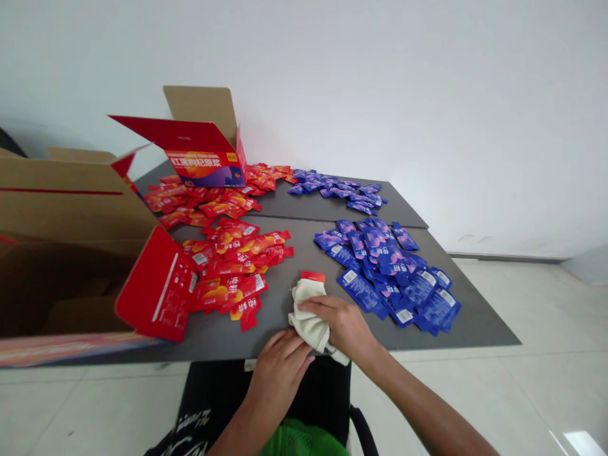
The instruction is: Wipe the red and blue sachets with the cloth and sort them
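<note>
1. beige crumpled cloth (310, 315) sits bunched on the dark grey table top (266, 339), close to its near edge, with a red foil tab (313, 277) poking out at the far end; the rest of whatever it covers is hidden in the folds.
2. the right hand (339, 326) lies across the top of the cloth, its fingers (316, 305) together, slightly curled and pressing down on the folds.
3. the left hand (278, 380) is at the near side of the cloth, its fingers (289, 348) closed together and curled against the lower folds. how tight the grip is, i cannot tell.
4. a loose pile of glossy red foil sachets (232, 266) lies just left of the cloth, and a second red spread (199, 199) lies farther off.
5. a pile of glossy blue foil sachets (384, 272) lies just right of the right hand, and a smaller blue spread (337, 188) lies beyond it, on a second dark grey table panel (308, 206).
6. an open red printed carton (202, 155) stands at the far left of the table, and a red flattened carton panel (159, 285) leans against a large open brown cardboard box (61, 247).
7. black clothing with white lettering (213, 405) and a green fabric patch (301, 440) show below the hands.
</note>
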{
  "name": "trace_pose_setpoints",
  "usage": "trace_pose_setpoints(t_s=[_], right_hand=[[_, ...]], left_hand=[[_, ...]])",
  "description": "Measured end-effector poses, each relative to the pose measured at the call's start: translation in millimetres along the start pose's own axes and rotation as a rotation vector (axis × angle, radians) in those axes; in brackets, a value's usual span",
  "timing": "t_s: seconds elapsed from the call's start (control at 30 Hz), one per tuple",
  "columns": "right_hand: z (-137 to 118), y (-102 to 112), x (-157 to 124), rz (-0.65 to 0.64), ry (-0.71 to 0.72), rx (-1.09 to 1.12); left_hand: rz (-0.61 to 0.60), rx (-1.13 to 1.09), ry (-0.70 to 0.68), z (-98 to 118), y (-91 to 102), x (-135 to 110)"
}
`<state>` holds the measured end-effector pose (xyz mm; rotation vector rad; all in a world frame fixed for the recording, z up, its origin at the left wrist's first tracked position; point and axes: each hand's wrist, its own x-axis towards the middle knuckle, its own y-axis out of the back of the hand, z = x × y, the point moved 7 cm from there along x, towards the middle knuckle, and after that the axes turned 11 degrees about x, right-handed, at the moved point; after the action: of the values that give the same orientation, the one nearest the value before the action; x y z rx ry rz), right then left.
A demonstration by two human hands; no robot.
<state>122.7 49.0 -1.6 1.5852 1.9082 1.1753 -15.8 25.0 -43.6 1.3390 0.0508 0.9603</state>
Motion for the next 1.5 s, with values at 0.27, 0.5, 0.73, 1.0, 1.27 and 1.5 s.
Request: trace_pose_setpoints(t_s=[0.27, 0.5, 0.73, 1.0, 1.27, 1.5], right_hand=[[32, 34, 62, 0.127, -0.092, -0.096], [-11, 12, 1, 0.032, -0.019, -0.01], [27, 13, 44, 0.077, -0.09, -0.038], [4, 34, 33, 0.17, -0.079, -0.039], [12, 2, 16, 0.041, -0.098, 0.028], [27, 38, 66, 0.156, -0.134, -0.078]], left_hand=[[0.001, 0.001, -0.022, 0, -0.5, 1], [-0.003, -0.04, 0.038, 1, -1.4, 2], [0.007, -0.029, -0.006, 1, -1.8, 0], [-0.011, -0.022, 0.014, 3, -2.0, 1], [-0.021, -0.048, 0.032, 2, -0.4, 2], [-0.024, -0.027, 0.024, 1, -1.6, 2]])
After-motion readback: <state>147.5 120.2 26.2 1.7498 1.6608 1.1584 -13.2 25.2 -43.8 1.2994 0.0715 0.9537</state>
